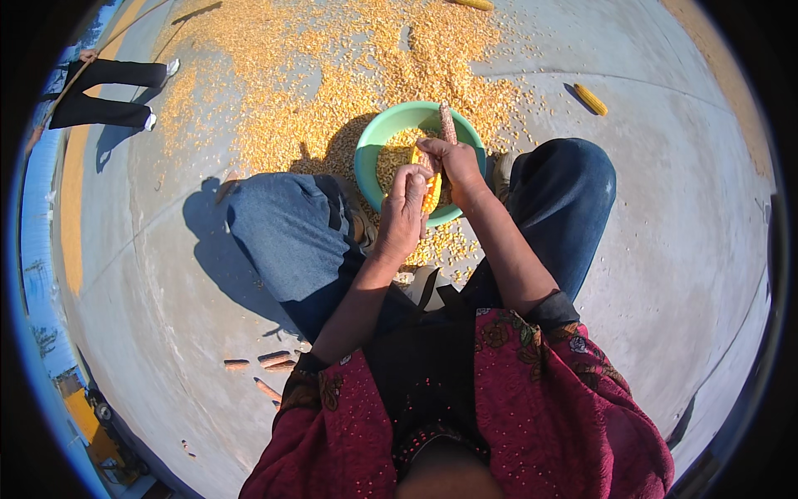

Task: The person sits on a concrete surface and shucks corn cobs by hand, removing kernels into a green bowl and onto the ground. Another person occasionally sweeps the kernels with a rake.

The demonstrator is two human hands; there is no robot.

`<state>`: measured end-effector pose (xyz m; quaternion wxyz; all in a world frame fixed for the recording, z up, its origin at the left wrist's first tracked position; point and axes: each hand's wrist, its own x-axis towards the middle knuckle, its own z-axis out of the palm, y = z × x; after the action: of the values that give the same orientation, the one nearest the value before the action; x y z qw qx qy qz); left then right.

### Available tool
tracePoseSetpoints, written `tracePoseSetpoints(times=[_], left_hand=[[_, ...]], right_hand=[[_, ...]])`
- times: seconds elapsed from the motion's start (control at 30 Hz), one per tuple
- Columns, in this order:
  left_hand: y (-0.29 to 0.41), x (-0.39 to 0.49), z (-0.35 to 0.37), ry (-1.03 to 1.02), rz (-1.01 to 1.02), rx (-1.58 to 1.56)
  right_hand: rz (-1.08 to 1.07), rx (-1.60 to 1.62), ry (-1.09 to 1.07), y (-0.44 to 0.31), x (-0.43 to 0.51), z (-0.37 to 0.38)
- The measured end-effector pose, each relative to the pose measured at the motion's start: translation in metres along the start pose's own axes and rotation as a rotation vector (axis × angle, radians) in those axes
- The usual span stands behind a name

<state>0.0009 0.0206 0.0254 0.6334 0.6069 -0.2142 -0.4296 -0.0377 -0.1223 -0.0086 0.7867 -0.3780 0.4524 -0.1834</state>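
My left hand [405, 203] grips a partly shelled corn cob [431, 194] from below and to the left, over a green plastic basin [368, 150]. Yellow kernels line the cob's edges, and a bare reddish strip shows along its middle. My right hand [454, 163] is closed around a bare corn cob [447, 122], whose end sticks up past the fingers; its lower part lies against the yellow cob. Loose kernels [393, 153] fill the bottom of the basin. The basin stands between my bent knees, and its near right part is hidden by my hands.
Corn kernels [299, 112] are spread over the concrete beyond the basin. A whole ear of corn [590, 100] lies at the right, another [475, 4] at the top edge. Several bare cobs [274, 358] lie by my left side. A person [112, 93] with a long pole stands at the upper left.
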Motion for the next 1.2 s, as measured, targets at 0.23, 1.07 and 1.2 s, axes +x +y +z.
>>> tracePoseSetpoints(times=[0.23,1.07,1.2], left_hand=[[-0.002,0.002,0.002,0.011,0.137,0.332],[-0.022,0.053,-0.009,0.094,-0.504,0.072],[-0.024,0.060,0.022,0.243,-0.478,0.170]], right_hand=[[0.060,-0.007,0.021,0.008,0.011,-0.012],[-0.188,-0.222,0.253,0.003,0.018,-0.042],[-0.243,-0.632,0.275,-0.017,-0.007,-0.035]])
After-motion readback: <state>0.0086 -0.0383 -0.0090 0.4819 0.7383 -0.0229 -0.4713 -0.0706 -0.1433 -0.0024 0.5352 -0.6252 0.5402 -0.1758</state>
